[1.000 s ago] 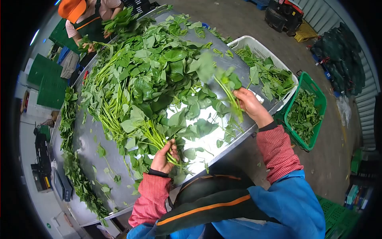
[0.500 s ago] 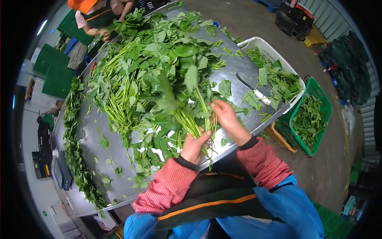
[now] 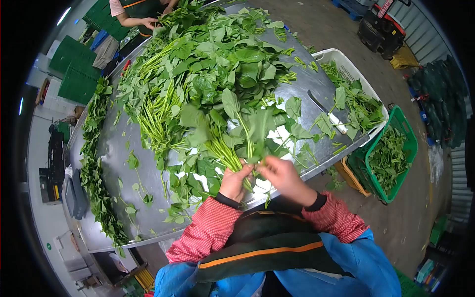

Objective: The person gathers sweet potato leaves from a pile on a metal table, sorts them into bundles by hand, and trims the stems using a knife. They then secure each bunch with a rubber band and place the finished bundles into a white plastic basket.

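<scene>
A bunch of leafy greens [image 3: 221, 148], looking like sweet potato greens, has its stems gathered in my left hand [image 3: 234, 183], which is closed round them at the table's near edge. Just to the right, my right hand [image 3: 284, 179] has its fingers pinched at a leafy stem close to the bunch's lower end; a blurred leaf rises above the fingertips. Beyond both hands, a large pile of the same greens [image 3: 198, 84] covers the middle of the metal table [image 3: 111, 163]. A knife [image 3: 332, 119] with a curved dark blade and white handle lies to the right.
A row of greens [image 3: 92, 168] runs along the table's left side. At the right stand a white crate [image 3: 373, 94] and a green crate [image 3: 413, 136], both holding greens. Another person [image 3: 141, 17] handles greens at the far left. A pallet jack [image 3: 381, 27] stands behind.
My right hand has moved slightly down and inward, its fingers now more curled, with a blurred leaf above them. My left hand still grips the bunch. The view has shifted a little.
</scene>
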Tool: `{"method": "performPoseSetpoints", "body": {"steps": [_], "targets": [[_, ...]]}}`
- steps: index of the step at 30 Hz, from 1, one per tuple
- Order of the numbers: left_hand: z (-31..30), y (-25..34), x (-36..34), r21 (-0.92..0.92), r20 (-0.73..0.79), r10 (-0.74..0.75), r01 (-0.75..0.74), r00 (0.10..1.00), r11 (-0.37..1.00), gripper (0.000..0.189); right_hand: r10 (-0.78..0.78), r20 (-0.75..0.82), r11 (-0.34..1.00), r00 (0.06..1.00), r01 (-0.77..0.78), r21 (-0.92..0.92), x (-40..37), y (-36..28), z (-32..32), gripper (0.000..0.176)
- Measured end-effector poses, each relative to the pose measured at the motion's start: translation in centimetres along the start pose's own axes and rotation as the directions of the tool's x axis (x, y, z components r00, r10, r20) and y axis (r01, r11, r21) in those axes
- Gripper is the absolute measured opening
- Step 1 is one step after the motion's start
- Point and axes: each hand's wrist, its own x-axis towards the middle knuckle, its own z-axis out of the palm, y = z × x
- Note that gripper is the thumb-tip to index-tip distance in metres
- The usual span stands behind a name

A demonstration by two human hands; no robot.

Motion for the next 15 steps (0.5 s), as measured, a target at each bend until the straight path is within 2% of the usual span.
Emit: {"method": "performPoseSetpoints", "body": {"steps": [1,3,5,6,7,8,9,12,15], "targets": [[-0.2,0.2,0.1,-0.037,-0.010,-0.010,0.010,1.000,0.999,0.015,-0.254,0.024,0.952,0.967,0.254,-0.169,-0.7,-1.3,-0.1,0.012],[-1.2,1.2,0.7,-0.084,0.007,-0.054,0.055,0.999,0.995,0.010,-0.485,0.179,0.843,0.856,0.512,-0.166,-1.8,-4.7,0.2,0.013],[-1.0,2.3,0.0,-0.155,0.092,-0.030,0.044,0.995,0.987,0.012,-0.521,0.094,0.853,0.849,0.520,0.033,-2.2,-6.0,0.5,0.014],[-1.2,2.6,-0.4,-0.202,0.130,-0.047,0.073,0.990,0.977,0.014,-0.313,-0.043,0.944,0.949,0.315,0.100,-2.2,-5.5,0.0,0.015],[-0.6,2.8,-1.1,-0.248,0.038,-0.129,0.135,0.991,0.959,0.016,-0.073,-0.158,0.975,0.985,0.104,0.196,-2.2,-4.6,-0.8,0.017],[-1.7,2.5,-1.2,-0.264,0.122,-0.084,0.114,0.989,0.958,0.016,0.199,-0.137,0.839,0.970,-0.096,0.536,-1.0,-3.0,-2.6,0.020],[-2.8,2.2,-1.4,-0.277,0.206,-0.038,0.096,0.978,0.956,0.016,0.436,-0.024,0.551,0.899,-0.246,0.798,0.2,-1.6,-3.9,0.024],[-3.7,1.6,-2.1,-0.354,0.371,-0.038,0.179,0.928,0.918,0.017,0.403,0.092,0.725,0.911,-0.379,0.575,0.9,0.1,-1.8,0.026],[-3.6,1.1,-2.9,-0.327,0.393,-0.047,0.187,0.919,0.926,0.020,0.265,0.149,0.703,0.953,-0.296,0.647,1.8,-2.0,0.3,0.024]]}}
